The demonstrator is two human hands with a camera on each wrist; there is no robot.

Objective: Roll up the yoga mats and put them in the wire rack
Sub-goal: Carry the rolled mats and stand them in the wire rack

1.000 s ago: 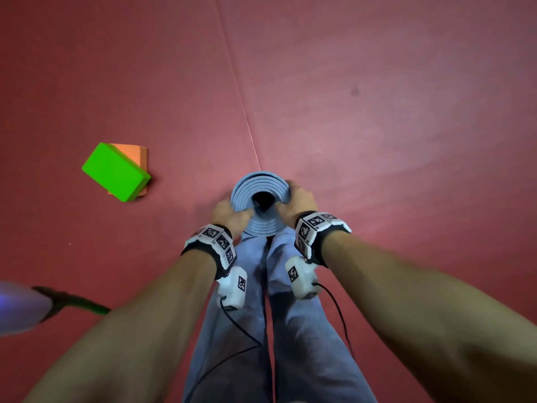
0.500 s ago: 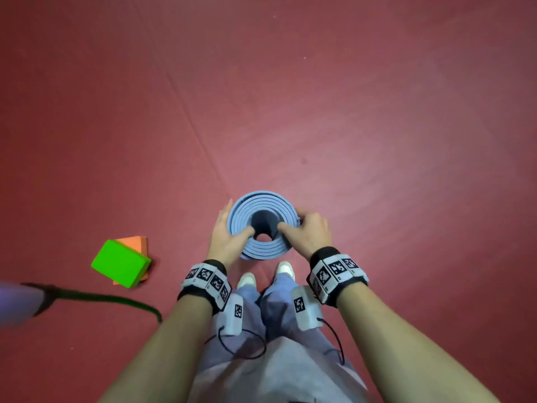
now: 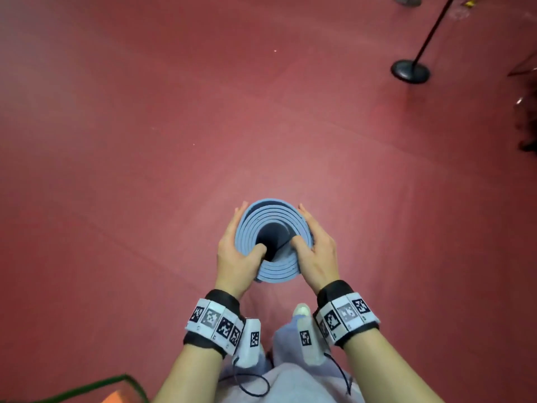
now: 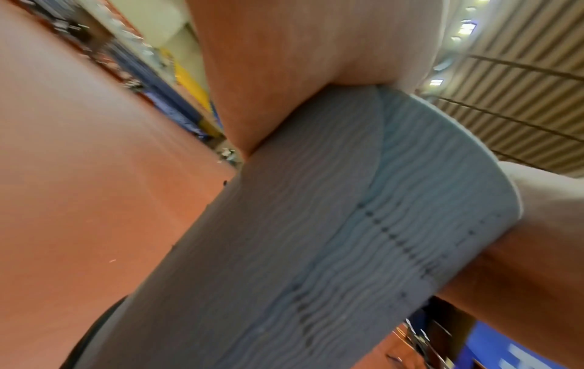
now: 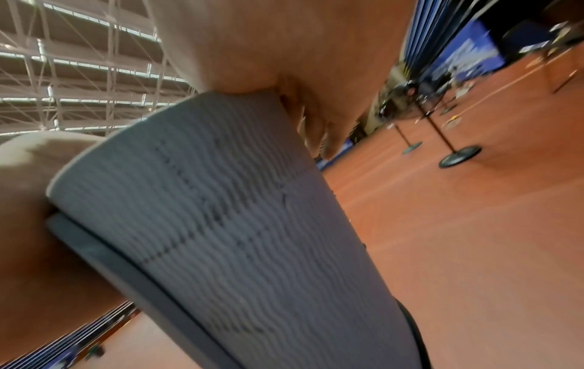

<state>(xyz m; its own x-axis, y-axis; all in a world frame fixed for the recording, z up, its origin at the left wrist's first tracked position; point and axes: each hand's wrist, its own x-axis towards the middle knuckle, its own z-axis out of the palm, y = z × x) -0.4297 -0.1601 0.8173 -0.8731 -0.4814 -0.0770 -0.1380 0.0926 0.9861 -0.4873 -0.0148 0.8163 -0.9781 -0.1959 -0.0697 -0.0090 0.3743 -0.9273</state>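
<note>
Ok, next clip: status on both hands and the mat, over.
Left hand and right hand grip the rolled blue foam yoga mat, held on end, thumbs in its core. Wire rack not in view. Black stanchion base far right, not in the way.

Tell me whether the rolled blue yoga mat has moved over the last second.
Yes. The rolled blue yoga mat, gripped by left hand and right hand, went forward, away from the orange foam block, now at the head view's bottom-left edge.

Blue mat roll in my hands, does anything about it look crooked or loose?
Mostly fine: the blue mat roll stands upright between left hand and right hand. Its layers look wound loosely, with a wide hollow core.
</note>
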